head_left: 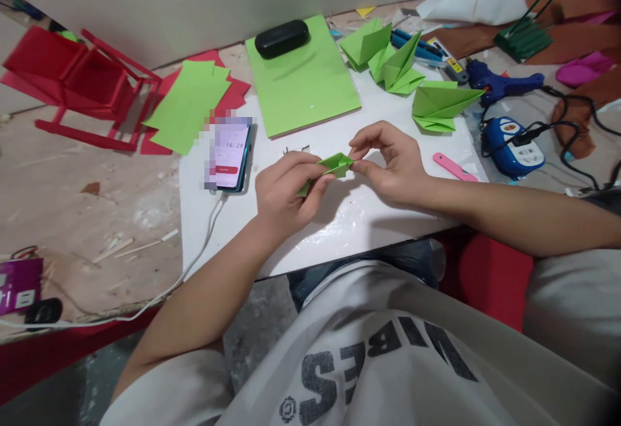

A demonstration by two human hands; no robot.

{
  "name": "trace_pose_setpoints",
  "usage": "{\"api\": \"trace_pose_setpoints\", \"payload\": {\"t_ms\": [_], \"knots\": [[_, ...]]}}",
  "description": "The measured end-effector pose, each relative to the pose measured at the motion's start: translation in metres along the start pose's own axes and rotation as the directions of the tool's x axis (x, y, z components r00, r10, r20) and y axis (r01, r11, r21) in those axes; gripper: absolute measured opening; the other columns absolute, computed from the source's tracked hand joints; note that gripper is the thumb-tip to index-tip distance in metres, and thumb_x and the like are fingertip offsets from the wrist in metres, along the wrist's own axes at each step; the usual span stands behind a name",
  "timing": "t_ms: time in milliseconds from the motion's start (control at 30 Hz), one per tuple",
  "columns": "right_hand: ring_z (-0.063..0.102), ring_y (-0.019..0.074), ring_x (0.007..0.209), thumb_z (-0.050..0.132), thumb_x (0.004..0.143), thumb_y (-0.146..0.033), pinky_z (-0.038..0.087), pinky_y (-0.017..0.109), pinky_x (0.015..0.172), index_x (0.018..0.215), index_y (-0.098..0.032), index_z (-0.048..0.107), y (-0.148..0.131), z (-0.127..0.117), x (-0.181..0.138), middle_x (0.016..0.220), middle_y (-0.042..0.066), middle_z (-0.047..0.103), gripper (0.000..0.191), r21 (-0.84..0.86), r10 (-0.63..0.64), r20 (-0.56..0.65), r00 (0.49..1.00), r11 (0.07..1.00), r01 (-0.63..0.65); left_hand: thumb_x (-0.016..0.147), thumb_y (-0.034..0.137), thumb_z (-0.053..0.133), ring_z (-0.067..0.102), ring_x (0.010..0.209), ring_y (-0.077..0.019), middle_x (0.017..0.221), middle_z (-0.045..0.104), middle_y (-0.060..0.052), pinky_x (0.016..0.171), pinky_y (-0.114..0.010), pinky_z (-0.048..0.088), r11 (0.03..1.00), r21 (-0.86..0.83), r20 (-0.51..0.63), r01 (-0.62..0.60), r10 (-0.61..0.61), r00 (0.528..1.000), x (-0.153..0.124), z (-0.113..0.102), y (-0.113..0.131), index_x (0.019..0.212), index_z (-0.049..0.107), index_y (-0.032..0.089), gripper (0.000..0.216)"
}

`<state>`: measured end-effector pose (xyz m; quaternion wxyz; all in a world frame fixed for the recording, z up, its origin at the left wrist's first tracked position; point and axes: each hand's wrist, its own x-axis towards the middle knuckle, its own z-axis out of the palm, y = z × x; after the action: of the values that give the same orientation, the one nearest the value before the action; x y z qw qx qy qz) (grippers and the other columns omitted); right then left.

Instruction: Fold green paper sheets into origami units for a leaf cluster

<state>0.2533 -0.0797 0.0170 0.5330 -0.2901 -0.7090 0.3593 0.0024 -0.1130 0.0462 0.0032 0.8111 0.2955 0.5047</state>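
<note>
A small piece of folded green paper (338,163) is held up over the white board (334,232). My left hand (294,187) pinches it from the left, with fingers above and the thumb below, covering part of it. At its right end, my right hand (388,164) has thumb and fingertips closed on the paper's edge. Three larger folded green paper pieces (444,106) stand at the board's back right. A pink cutter (455,167) lies right of my right hand. To the left of my left hand is a lit phone (230,158) with a white cable.
A black case (282,39) rests on a green paper stack (305,86) at the back. Green sheets (189,103) lie beside a red paper chair model (92,83) on the left. At the right are a blue glue gun (502,83) and a blue power socket (514,148) with black cords.
</note>
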Motion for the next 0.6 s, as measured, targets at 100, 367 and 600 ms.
{"api": "trace_pose_setpoints", "payload": {"t_ms": [100, 367, 600], "knots": [[0.077, 0.0203, 0.091, 0.087, 0.110, -0.049, 0.067, 0.038, 0.091, 0.115, -0.024, 0.086, -0.004, -0.003, 0.002, 0.101, 0.003, 0.083, 0.026, -0.039, 0.015, 0.047, 0.999, 0.999, -0.013, 0.113, 0.028, 0.082, 0.081, 0.085, -0.0174, 0.101, 0.087, -0.004, 0.075, -0.029, 0.061, 0.999, -0.030, 0.002, 0.025, -0.025, 1.000, 0.001, 0.001, 0.001, 0.104, 0.081, 0.024, 0.009], [0.067, 0.0181, 0.078, 0.084, 0.110, -0.064, 0.056, 0.033, 0.079, 0.092, -0.022, 0.078, -0.011, -0.005, 0.006, 0.087, 0.002, 0.080, 0.046, -0.094, 0.091, 0.115, 0.989, 0.992, -0.080, 0.109, 0.022, 0.085, 0.082, 0.086, -0.0167, 0.095, 0.087, -0.003, 0.075, -0.027, 0.061, 0.986, -0.106, 0.050, 0.126, -0.121, 0.991, -0.001, 0.004, 0.002, 0.099, 0.079, 0.022, 0.012], [0.052, 0.0126, 0.067, 0.061, 0.122, -0.050, 0.041, 0.029, 0.067, 0.087, -0.023, 0.062, -0.007, -0.010, 0.006, 0.074, -0.005, 0.058, 0.044, -0.148, -0.007, 0.330, 0.944, 0.987, 0.059, 0.108, 0.043, 0.087, 0.075, 0.075, -0.0163, 0.085, 0.085, -0.003, 0.072, -0.029, 0.058, 0.877, -0.245, 0.196, 0.413, -0.372, 0.907, 0.003, 0.001, 0.001, 0.090, 0.080, 0.022, 0.029]]}}
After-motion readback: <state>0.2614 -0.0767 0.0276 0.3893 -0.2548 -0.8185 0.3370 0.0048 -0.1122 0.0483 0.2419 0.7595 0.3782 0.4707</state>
